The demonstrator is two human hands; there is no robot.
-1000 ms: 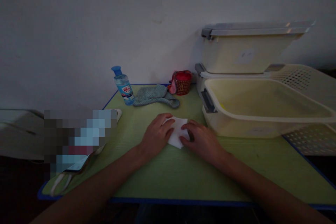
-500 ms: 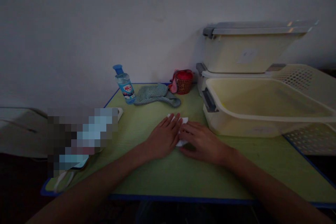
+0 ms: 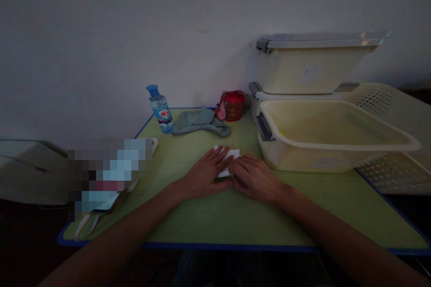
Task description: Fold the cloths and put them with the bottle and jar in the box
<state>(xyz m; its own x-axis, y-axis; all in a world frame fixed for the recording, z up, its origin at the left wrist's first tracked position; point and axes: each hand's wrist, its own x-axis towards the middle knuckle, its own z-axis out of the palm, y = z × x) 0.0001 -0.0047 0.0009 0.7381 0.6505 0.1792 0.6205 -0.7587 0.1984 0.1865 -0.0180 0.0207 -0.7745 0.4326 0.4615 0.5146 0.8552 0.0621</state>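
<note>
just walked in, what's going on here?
A person's bare left grip lies spread over a small white sheet on the green table. The right grip, fingers bent, is at its right side; whether it pinches is unclear. Beyond are a blue bottle and grey cloth; a cream bin sits right.

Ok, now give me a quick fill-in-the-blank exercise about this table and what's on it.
The hand spread over the small flat white sheet is the person's ____ one.
The cap of the clear plastic bottle with a blue label is coloured ____.
Seen from the person, the open cream plastic tub stands to the ____ of the grey textured cloth.
Missing words: left; blue; right.
</note>
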